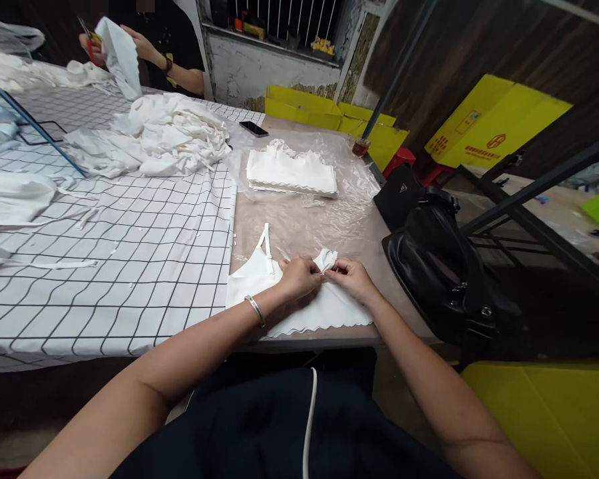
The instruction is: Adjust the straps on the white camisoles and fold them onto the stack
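Observation:
A white camisole top [299, 318] with a scalloped hem lies flat at the table's near edge, hem toward me. Its left strap [265, 246] stretches away from me on the table. My left hand [301, 275], with a silver bangle at the wrist, pinches the top near the middle of its upper edge. Close beside it, my right hand [352, 278] pinches the fabric at the right cup. Between the two hands, the cup fabric [325, 260] is bunched and raised. My fingertips partly hide the exact spot they grip.
Beyond the top sits a folded stack of white garments [292, 171]. A loose white garment pile [164, 133] covers the back left. A black handbag [444, 259] borders the right side. Opposite, a person's hand [142, 46] holds white fabric, near red-handled scissors [94, 50]. A phone [253, 128] lies behind.

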`<state>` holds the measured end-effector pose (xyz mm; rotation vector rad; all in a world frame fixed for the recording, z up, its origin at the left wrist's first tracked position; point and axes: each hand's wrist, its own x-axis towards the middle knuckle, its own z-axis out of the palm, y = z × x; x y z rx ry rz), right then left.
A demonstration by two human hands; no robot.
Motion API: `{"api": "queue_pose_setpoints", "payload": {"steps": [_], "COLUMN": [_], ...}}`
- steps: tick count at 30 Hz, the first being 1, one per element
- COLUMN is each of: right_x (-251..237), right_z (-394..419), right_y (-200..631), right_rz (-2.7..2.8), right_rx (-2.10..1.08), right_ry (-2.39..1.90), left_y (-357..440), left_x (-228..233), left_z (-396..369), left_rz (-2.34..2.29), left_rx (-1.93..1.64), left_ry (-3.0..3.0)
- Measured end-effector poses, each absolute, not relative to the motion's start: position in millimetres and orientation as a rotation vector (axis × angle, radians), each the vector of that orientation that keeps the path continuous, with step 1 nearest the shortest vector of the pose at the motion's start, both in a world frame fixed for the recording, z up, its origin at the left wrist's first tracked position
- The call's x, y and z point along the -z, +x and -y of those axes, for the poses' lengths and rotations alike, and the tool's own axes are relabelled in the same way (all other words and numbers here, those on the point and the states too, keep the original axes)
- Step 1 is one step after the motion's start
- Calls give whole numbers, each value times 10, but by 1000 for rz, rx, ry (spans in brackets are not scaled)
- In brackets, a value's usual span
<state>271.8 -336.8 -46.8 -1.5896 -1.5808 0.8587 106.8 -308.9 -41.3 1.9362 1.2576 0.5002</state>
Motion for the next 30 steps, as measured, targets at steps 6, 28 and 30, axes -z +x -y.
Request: {"api": "queue_pose_setpoints", "payload": {"steps": [6, 28, 30], "right_x": [419, 470, 486], "right_z": [3383, 3397, 3405], "right_y": [2807, 2666, 2640], "right_rz": [1655, 1597, 1602], "right_rx": [-820, -722, -681], "right_ry": [-1619, -1537, -1533], "left_y": [1060, 1084, 1086], "left_x": [412, 395, 396], "left_z": [3098, 3119, 3121], "left_rz": [-1246, -1295, -1296], "left_rx": [-519, -522, -519], "left_ry": [1912, 1895, 1897]}}
